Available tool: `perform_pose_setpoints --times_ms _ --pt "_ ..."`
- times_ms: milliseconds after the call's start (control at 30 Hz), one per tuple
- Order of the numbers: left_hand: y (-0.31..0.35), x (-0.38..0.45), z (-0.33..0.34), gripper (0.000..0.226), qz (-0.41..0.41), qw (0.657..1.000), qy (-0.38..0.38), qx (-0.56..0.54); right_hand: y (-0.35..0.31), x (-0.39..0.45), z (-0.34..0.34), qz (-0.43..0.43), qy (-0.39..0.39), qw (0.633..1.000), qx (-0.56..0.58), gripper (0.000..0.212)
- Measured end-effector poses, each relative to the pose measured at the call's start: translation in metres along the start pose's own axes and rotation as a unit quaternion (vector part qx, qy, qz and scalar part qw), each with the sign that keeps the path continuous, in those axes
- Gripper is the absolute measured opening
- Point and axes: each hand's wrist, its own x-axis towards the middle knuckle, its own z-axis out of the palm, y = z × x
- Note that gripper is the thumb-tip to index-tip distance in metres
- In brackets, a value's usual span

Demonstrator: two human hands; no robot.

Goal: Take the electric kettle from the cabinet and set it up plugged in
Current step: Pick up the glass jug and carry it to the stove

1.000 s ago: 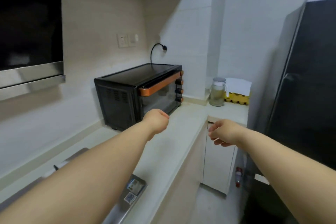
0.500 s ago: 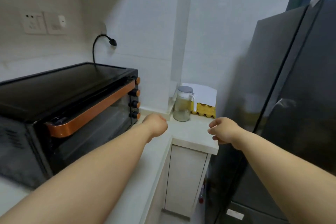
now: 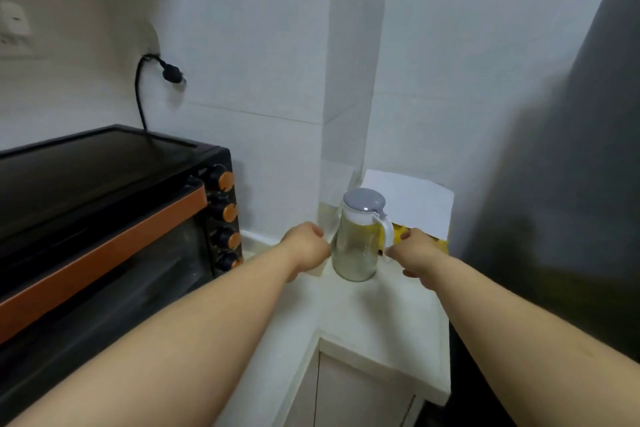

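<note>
No electric kettle is in view. Both my forearms reach out over the white counter (image 3: 374, 319). My left hand (image 3: 306, 246) is a loose fist with nothing in it, just left of a glass jar (image 3: 356, 246) with a grey lid. My right hand (image 3: 417, 255) has curled fingers and sits right beside the jar's white handle; I cannot tell whether it touches it. A closed white cabinet door (image 3: 360, 392) lies under the counter's end. A wall socket (image 3: 14, 29) shows at the upper left edge.
A black toaster oven (image 3: 104, 218) with orange knobs fills the left. Its black plug (image 3: 173, 74) hangs loose above it. Behind the jar lie a yellow egg tray (image 3: 401, 232) and white paper (image 3: 408, 204). A dark fridge (image 3: 561, 184) stands at the right.
My view has moved closer and to the right, toward the counter's end. Both hands have come forward and now flank the glass jar.
</note>
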Motion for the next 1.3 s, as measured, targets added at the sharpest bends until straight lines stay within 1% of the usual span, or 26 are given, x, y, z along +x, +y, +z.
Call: perform_pose_setpoints --times_ms 67,100,167,233,333,400,467,533,600,667,800,900,967,1067,1133,1200,1300 --pt "0.006 0.025 0.005 0.054 -0.002 1.0 -0.001 0.003 -0.005 0.024 0.001 0.003 -0.009 1.0 0.004 0.04" --pt "0.009 0.037 0.006 0.056 0.0 1.0 -0.004 0.008 -0.006 0.035 0.002 0.003 -0.011 1.0 -0.001 0.046" --pt "0.015 0.068 0.015 0.057 0.005 1.0 -0.019 0.016 -0.006 0.058 0.003 0.007 -0.009 1.0 0.0 0.05" --pt "0.021 0.096 0.023 0.058 0.006 0.999 -0.037 0.022 -0.004 0.078 0.004 0.022 -0.016 0.999 0.018 0.051" --pt "0.029 0.129 0.034 0.059 0.008 0.998 -0.058 0.016 -0.004 0.101 0.003 0.029 -0.057 0.998 0.019 0.034" --pt "0.031 0.152 0.041 0.06 0.003 0.998 -0.063 0.0 -0.007 0.114 0.006 0.024 -0.089 0.996 0.011 0.028" --pt "0.031 0.17 0.049 0.052 0.012 0.997 -0.076 -0.026 -0.008 0.122 0.009 0.024 -0.109 0.994 0.012 0.021" --pt "0.028 0.184 0.059 0.048 0.024 0.994 -0.092 -0.061 -0.008 0.129 0.013 0.031 -0.114 0.993 0.011 0.01" --pt "0.025 0.191 0.064 0.055 0.02 0.99 -0.087 -0.111 -0.01 0.133 0.014 0.042 -0.113 0.993 0.002 0.006" --pt "0.023 0.191 0.066 0.06 0.016 0.988 -0.079 -0.133 -0.012 0.134 0.015 0.052 -0.1 0.994 -0.013 0.006" --pt "0.023 0.171 0.061 0.067 0.014 0.983 -0.079 -0.165 -0.017 0.122 0.009 0.049 -0.07 0.996 -0.002 0.002" --pt "0.026 0.145 0.054 0.067 0.016 0.982 -0.063 -0.176 -0.019 0.104 0.001 0.034 -0.065 0.997 -0.012 0.008" --pt "0.027 0.12 0.049 0.065 0.023 0.982 -0.042 -0.18 -0.019 0.088 -0.005 0.01 -0.066 0.998 -0.009 0.012" --pt "0.017 0.069 0.042 0.062 0.013 0.98 -0.014 -0.197 -0.015 0.056 -0.006 -0.044 -0.069 0.996 -0.019 0.012" --pt "0.005 0.033 0.036 0.061 0.002 0.979 0.014 -0.203 -0.011 0.03 -0.002 -0.072 -0.082 0.994 -0.027 0.008" --pt "-0.01 0.001 0.029 0.06 -0.016 0.978 0.031 -0.208 -0.009 0.006 0.005 -0.086 -0.11 0.99 -0.029 0.004" --pt "-0.036 -0.047 0.008 0.054 -0.051 0.974 0.068 -0.211 -0.014 -0.031 0.024 -0.115 -0.16 0.979 -0.044 0.003"
